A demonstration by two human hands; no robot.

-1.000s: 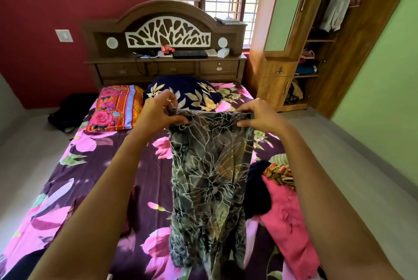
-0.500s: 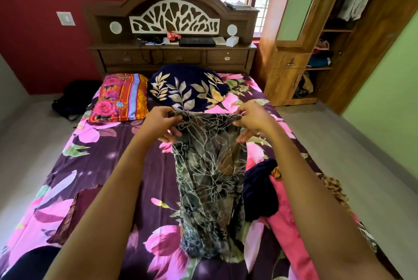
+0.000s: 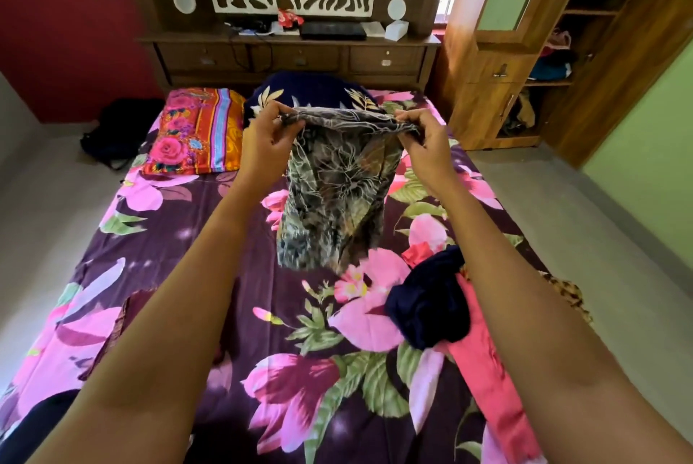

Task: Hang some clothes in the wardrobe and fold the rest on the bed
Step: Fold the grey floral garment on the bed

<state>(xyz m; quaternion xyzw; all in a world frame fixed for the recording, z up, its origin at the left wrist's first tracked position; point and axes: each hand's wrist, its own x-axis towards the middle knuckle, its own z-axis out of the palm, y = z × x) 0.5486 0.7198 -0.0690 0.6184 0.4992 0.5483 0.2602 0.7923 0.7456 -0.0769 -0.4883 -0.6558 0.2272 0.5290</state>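
- The left hand, at 11 o'clock from centre, pinches one corner of the top edge of a grey-green leaf-print garment.
- The garment hangs at centre, stretched above the bed, its blurred hem off the sheet.
- The right hand, at 1 o'clock, pinches the other corner; the hands are apart.
- At 4 o'clock a navy garment and a pink garment lie crumpled and unfolded.
- At 2 o'clock the wardrobe stands open, with clothes hanging inside.
- No folded stack shows, so folding seems barely begun.
- Half a second ago the garment trailed long down the bed; now it hangs shorter, hem lifted.
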